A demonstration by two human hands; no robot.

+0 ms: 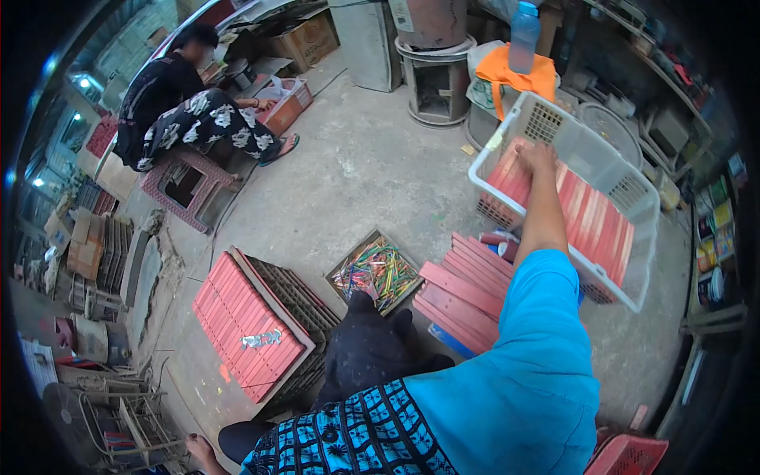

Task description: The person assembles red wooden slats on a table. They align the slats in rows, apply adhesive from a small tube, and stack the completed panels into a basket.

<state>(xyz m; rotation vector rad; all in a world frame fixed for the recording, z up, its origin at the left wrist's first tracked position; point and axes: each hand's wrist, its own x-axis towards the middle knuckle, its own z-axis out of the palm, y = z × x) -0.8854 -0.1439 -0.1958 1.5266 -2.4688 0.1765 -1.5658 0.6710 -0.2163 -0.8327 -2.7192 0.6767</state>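
At lower left was the left hand (199, 450), its grip unclear. A square tray (348, 254) held multicoloured sticks (388, 265); beyond, a white basket (651, 233) held pink strips (594, 214), the right hand (539, 157) clenched around some.

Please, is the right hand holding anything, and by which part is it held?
The right hand is at the far ends of pinkish-red slats in the white plastic crate; whether it grips one cannot be told, as its underside is hidden.
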